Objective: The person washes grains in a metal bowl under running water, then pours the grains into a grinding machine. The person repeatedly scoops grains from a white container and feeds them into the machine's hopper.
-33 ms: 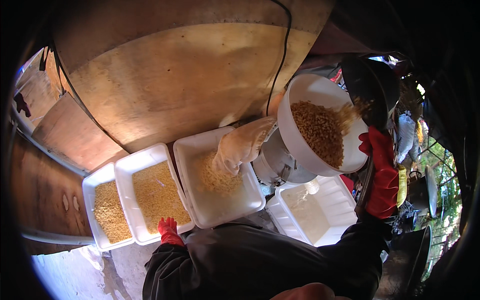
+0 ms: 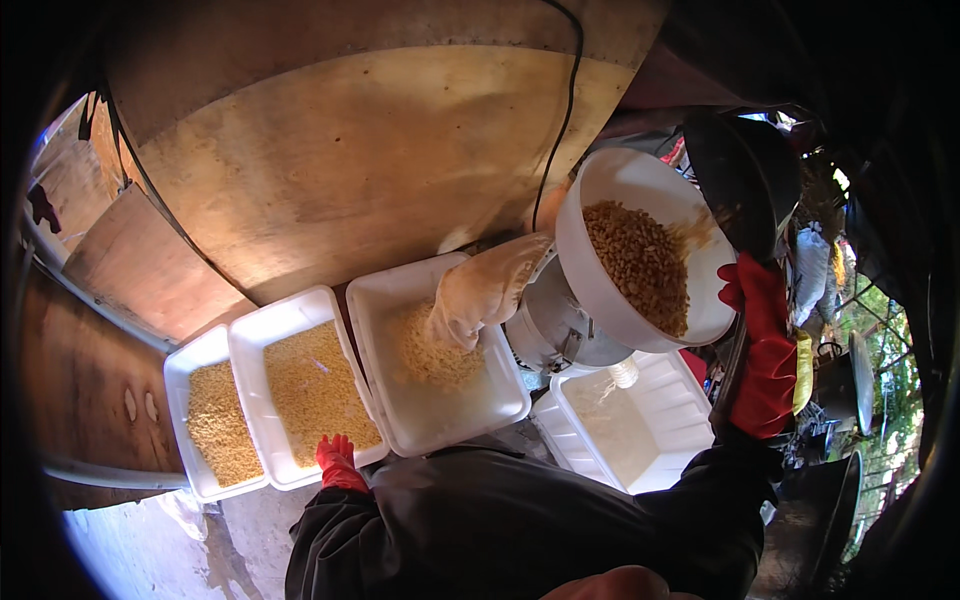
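Observation:
My right hand (image 2: 762, 335), in a red rubber glove, is closed on the edge of a dark round pan (image 2: 738, 180), tipped at the right rim of a large white bowl (image 2: 590, 275). Blurred brown kernels fall from the pan onto the heap of kernels (image 2: 635, 262) in the bowl, which sits over a metal machine (image 2: 560, 318). From the machine a cloth sleeve (image 2: 490, 290) hangs into a white tub (image 2: 408, 440) with pale crushed grain. My left hand (image 2: 340, 460), also red-gloved, is open with fingers spread at the near edge of a white tub of yellow grain (image 2: 315, 390).
Another white tub of yellow grain (image 2: 222, 430) stands at the far left. A larger white bin (image 2: 690, 440) is below the machine's spout (image 2: 624, 373). Curved plywood (image 2: 400, 150) rises behind, with a black cable (image 2: 568, 110) hanging down it. Bags and pots crowd the right.
The stream of kernels from the dark pan has become thinner. Strands show below the machine's spout. Both hands stay in nearly the same places.

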`<state>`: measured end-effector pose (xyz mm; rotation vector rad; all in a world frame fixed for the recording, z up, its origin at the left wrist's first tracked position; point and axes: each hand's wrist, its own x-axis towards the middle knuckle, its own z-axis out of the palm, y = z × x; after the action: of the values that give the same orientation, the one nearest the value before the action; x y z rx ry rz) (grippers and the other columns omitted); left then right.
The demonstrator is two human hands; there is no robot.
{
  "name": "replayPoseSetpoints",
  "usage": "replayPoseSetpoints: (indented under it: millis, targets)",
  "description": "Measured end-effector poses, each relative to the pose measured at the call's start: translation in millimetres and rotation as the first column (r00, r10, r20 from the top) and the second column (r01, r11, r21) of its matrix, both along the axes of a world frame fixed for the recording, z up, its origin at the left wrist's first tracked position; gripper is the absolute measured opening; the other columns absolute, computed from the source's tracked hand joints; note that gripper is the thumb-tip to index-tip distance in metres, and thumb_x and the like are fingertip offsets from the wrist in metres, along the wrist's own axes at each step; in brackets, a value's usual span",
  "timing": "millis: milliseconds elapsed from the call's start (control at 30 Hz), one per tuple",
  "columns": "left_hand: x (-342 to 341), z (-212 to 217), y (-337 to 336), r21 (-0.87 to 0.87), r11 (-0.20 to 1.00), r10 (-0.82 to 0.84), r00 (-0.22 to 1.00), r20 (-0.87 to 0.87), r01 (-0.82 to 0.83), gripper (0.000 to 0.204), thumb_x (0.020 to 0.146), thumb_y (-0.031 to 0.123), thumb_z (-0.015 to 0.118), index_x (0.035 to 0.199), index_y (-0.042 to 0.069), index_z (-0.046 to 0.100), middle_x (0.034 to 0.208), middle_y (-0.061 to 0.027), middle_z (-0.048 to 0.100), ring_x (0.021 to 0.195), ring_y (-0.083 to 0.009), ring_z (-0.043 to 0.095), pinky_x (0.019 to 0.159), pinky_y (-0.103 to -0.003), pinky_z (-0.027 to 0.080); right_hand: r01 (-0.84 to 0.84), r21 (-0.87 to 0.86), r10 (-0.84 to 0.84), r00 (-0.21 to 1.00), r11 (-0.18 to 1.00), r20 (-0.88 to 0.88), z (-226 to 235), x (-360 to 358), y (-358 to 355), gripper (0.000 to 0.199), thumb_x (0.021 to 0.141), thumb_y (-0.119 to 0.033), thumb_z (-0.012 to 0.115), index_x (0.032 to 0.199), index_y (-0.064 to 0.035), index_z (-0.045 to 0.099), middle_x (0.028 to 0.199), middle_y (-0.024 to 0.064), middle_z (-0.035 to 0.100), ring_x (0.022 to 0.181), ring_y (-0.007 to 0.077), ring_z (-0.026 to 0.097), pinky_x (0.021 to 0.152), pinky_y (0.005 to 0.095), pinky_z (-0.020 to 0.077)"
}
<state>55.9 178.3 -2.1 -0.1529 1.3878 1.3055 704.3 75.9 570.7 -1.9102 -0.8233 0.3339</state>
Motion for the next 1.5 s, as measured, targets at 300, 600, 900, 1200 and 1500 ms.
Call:
replayPoseSetpoints:
  millis: [300, 600, 900, 1200, 1500]
  targets:
    - [-41, -34, -13, -0.064, 0.997, 0.049, 0.999, 0.014, -0.048, 0.055, 0.099, 0.044, 0.039, 0.148, 0.017, 0.034, 0.138, -0.0161, 0.052, 0.112, -0.032, 0.06, 0.088, -0.045, 0.052, 0.035, 0.091, -0.029, 0.997, 0.995, -0.065, -25, 10, 13, 0.04, 0.096, -0.034, 0.057, 0.123, -0.0049, 0.056, 0.089, 0.0093, 0.067, 0.058, 0.0103, 0.054, 0.051, 0.0242, 0.0452]
    - [-108, -55, -39, 0.006, 0.993, 0.12, 0.987, 0.109, -0.122, 0.054, 0.101, 0.036, 0.039, 0.15, 0.015, 0.03, 0.144, -0.0204, 0.046, 0.122, -0.0412, 0.054, 0.093, -0.052, 0.048, -0.312, 0.359, 0.456, 0.769, 0.879, -0.447, -68, -215, 129, 0.046, 0.095, -0.039, 0.057, 0.123, -0.0024, 0.059, 0.089, 0.0108, 0.067, 0.059, 0.0128, 0.055, 0.055, 0.0265, 0.0452]
    - [-171, -85, -31, 0.259, 0.937, -0.245, 0.969, 0.005, 0.236, 0.046, 0.101, 0.023, 0.043, 0.146, 0.011, 0.039, 0.138, -0.0238, 0.051, 0.123, -0.0368, 0.053, 0.098, -0.044, 0.048, -0.845, 0.004, 0.442, 0.276, 0.534, -0.854, -375, -492, 269, 0.038, 0.091, -0.032, 0.059, 0.106, 0.0017, 0.065, 0.079, 0.0119, 0.068, 0.069, 0.0199, 0.065, 0.059, 0.0322, 0.0513]
    - [-206, -28, -12, 0.054, 0.988, -0.149, 0.838, 0.525, 0.143, 0.058, 0.1, 0.045, 0.04, 0.15, 0.017, 0.034, 0.142, -0.017, 0.05, 0.112, -0.0369, 0.062, 0.079, -0.044, 0.059, -0.595, -0.517, 0.705, 0.709, 0.615, 0.023, -687, -642, 400, 0.041, 0.094, -0.033, 0.051, 0.123, -0.0046, 0.055, 0.111, 0.0243, 0.065, 0.1, 0.0404, 0.063, 0.079, 0.0491, 0.0493]
    - [-209, -9, -2, 0.043, 0.984, -0.169, 0.837, 0.521, 0.172, 0.063, 0.102, 0.05, 0.034, 0.15, 0.01, 0.033, 0.139, -0.0185, 0.052, 0.111, -0.0351, 0.063, 0.086, -0.041, 0.057, -0.578, -0.687, 0.753, 0.655, 0.44, -0.069, -783, -664, 290, 0.031, 0.095, -0.026, 0.052, 0.119, -0.0063, 0.054, 0.104, 0.0208, 0.067, 0.09, 0.0396, 0.064, 0.072, 0.0447, 0.0521]
